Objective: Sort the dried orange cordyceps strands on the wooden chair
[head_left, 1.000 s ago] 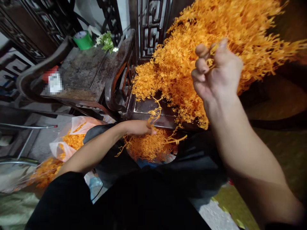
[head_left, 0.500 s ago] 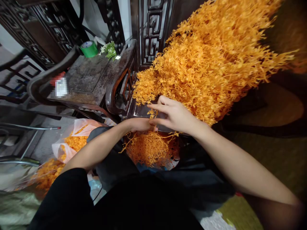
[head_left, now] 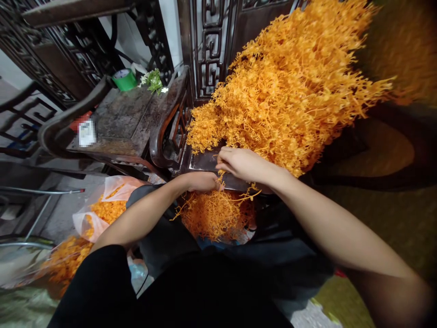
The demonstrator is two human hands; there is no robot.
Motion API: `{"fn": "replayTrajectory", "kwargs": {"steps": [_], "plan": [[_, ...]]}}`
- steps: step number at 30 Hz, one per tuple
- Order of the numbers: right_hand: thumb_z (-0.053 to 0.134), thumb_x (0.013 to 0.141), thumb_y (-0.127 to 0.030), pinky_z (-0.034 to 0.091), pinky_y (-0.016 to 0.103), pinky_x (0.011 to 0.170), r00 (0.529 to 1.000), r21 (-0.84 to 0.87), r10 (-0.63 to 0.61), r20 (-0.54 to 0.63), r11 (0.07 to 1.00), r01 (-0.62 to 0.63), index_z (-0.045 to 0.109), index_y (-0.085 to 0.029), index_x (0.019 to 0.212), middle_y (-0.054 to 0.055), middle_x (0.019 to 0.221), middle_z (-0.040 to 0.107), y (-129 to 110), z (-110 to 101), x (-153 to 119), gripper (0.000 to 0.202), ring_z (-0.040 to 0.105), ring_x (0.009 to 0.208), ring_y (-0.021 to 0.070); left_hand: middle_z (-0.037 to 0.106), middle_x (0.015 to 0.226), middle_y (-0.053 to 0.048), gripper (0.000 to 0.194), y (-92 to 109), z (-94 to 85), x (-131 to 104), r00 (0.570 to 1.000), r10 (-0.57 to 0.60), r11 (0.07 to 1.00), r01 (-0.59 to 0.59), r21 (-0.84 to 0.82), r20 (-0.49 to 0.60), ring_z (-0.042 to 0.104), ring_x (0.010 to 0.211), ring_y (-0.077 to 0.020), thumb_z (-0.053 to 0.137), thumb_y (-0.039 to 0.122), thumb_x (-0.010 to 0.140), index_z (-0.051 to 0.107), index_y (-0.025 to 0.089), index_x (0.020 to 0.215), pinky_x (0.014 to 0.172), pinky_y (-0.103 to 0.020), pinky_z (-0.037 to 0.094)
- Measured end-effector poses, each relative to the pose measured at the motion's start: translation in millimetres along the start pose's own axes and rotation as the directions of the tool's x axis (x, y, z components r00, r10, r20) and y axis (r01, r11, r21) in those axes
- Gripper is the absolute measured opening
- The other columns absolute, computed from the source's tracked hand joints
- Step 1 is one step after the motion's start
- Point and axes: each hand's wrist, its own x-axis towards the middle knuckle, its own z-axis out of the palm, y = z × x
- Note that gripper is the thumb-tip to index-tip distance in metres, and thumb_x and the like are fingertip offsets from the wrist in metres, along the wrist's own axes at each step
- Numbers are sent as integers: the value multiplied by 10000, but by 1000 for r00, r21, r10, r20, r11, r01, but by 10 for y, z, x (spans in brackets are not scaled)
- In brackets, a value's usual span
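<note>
Both hands meet above a tangle of thin orange stems [head_left: 213,216] between my knees. My left hand [head_left: 204,181] is closed around a small orange sprig [head_left: 221,175], some of which shows between the two hands. Just above and to the right, my right hand [head_left: 235,163] has its fingers curled and pressed together at the sprig's upper end; what they pinch is too small to make out. Behind the hands, a large heap of orange plastic-looking sprigs [head_left: 283,95] covers much of a dark wooden seat [head_left: 208,161].
On the carved chair [head_left: 119,120] at the left are a green tape roll [head_left: 124,80], white flowers with leaves [head_left: 153,81] and a red packet [head_left: 82,120]. Bags of orange pieces [head_left: 107,209] stand on the floor at left. A curved armrest [head_left: 159,141] rises left of the hands.
My right hand's fingers, spread before, have curled together. The sprig between the hands shows less above them. The view has shifted slightly, and the heap appears lower and further left.
</note>
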Motion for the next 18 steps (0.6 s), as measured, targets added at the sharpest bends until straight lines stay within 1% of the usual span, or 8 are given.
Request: {"fn": "replayTrajectory", "kwargs": {"steps": [2,4,6,7,9,11,15,18], "plan": [[534,1004,-435,441,370,721,977,169,96,-189,983,-64,594,-207,873,84,889,647,43,-10,41,270,583,790,216,345,555,38,344,-3,37,-28,1000,8,1000,-8,10,-3,263,489,-99,640,383,854,421,212,652,514,-307,194],[518,998,-547,437,368,678,874,403,276,-400,909,-103,554,-231,848,57,786,595,123,-50,98,351,553,742,210,352,545,33,311,-5,118,-48,1000,20,999,-21,31,20,264,502,-104,613,318,860,436,205,630,530,-313,202],[490,961,-701,382,338,573,759,636,449,-471,769,-60,506,-261,825,18,685,496,215,-119,144,461,485,641,190,381,545,21,316,-13,217,-48,998,26,996,-31,81,61,283,525,-109,608,290,862,450,198,603,545,-318,220],[481,933,-761,343,322,528,735,727,504,-454,687,-22,483,-271,816,3,658,453,252,-159,156,504,446,597,179,397,546,15,331,-20,260,-42,997,21,993,-30,116,78,295,536,-112,618,294,858,452,196,588,551,-319,229],[508,884,-813,279,303,476,743,836,549,-383,548,27,448,-279,801,-10,643,435,280,-233,152,544,392,548,161,424,556,5,340,-40,302,-27,997,11,986,-23,168,72,311,554,-115,640,303,844,462,192,576,558,-320,242],[572,862,-790,250,297,460,783,877,539,-311,480,18,432,-275,797,-2,665,497,237,-280,122,539,382,543,148,430,572,8,319,-63,273,-23,999,17,987,-25,159,50,312,553,-114,634,314,852,465,194,610,555,-317,245],[694,832,-699,239,284,467,861,891,464,-209,454,-29,435,-262,811,12,749,606,31,-293,50,509,369,542,121,376,565,30,320,-117,112,-55,1000,-23,998,22,54,12,286,509,-109,605,382,887,426,213,683,528,-315,210],[696,852,-661,231,280,472,896,884,397,-199,468,-11,531,-259,867,-24,704,541,-121,-271,-6,435,324,508,102,345,559,41,310,-144,39,-73,999,-38,998,37,-41,-22,262,492,-100,648,358,848,422,215,692,523,-311,193]]}}
